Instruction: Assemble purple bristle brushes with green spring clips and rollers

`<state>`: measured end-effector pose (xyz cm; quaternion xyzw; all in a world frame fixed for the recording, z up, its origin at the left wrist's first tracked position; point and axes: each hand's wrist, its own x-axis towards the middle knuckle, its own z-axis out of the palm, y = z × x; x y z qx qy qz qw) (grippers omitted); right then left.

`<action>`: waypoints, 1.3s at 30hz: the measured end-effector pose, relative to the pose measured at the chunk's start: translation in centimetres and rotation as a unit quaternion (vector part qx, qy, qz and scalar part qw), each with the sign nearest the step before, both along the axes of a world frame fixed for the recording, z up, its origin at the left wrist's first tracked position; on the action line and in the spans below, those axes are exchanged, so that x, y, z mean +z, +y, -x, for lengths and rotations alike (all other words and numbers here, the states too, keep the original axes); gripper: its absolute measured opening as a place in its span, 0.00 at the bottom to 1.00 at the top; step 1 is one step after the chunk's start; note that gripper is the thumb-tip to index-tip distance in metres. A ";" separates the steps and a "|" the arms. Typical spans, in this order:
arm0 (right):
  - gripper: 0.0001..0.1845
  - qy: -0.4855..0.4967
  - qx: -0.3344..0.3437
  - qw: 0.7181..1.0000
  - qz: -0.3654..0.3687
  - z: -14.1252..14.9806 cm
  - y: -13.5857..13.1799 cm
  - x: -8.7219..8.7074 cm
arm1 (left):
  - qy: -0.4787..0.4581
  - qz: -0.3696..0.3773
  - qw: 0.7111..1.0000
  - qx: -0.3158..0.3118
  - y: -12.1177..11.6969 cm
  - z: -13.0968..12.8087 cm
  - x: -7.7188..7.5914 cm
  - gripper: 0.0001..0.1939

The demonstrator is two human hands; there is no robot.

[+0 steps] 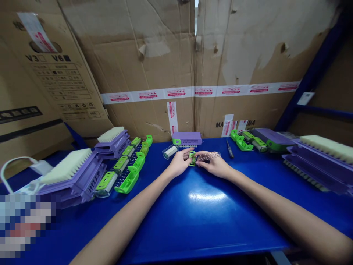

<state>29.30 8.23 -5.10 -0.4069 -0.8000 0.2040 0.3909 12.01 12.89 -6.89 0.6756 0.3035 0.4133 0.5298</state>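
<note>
Well left of our left hand, green shells [129, 181] lie on the blue bench [176, 221]; nearer sits 1 clear box [169, 151]. Our left hand [179, 162] pinches 1 green piece [192, 158] between thumb and fingers, with 1 purple brush unit [189, 138] behind. Our right hand [211, 164] pinches 1 metal spring [210, 156] beside the piece; 1 screwdriver [230, 149] lies beyond, to its right.

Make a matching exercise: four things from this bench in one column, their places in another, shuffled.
1. Small green part
2. Metal coil
3. Slim dark tool
4. White block with cable

A. On the blue tabletop, right of both hands
B. In the left hand's fingers
C. Far left
D. At the right hand

Pairs: 1-B, 2-D, 3-A, 4-C
</note>
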 end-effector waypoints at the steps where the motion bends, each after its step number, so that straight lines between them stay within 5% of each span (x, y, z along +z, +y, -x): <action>1: 0.12 -0.001 0.000 1.000 -0.002 0.1 0.0 0.0 | 0.000 0.001 1.000 0.000 0.1 0.0 -0.1 0.25; 15: 0.10 0.027 -0.022 0.999 -0.014 0.7 0.1 -0.4 | 0.020 -0.010 0.999 0.045 -0.4 -0.3 0.3 0.26; 24: 0.11 -0.003 -0.016 0.993 -0.113 0.1 0.8 -1.5 | 0.041 -0.042 0.998 0.035 -0.7 -0.2 0.4 0.21; 39: 0.10 0.025 -0.041 0.994 -0.100 0.4 0.8 -1.6 | 0.072 -0.084 0.993 0.028 -0.9 -0.3 0.3 0.19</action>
